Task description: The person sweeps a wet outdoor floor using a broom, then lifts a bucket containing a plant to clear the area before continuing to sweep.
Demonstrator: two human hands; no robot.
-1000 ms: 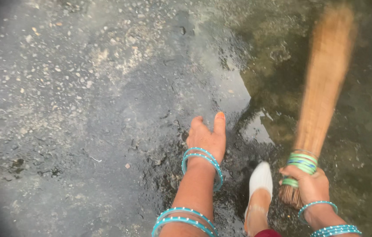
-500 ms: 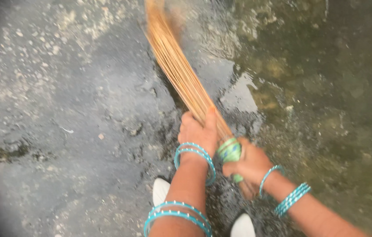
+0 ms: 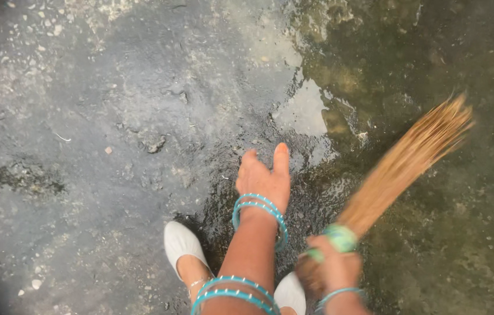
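We see right hand (image 3: 335,268) clenched on the broom (image 3: 401,166), bristles fanned up-right over wet, mossy floor (image 3: 112,116), left hand (image 3: 263,178) empty with fingers loose, white shoes (image 3: 181,245) below.

I see no packages, labels, signs or screens anywhere in my view.

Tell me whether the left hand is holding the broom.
No, the left hand hangs empty; only the right hand grips the broom.
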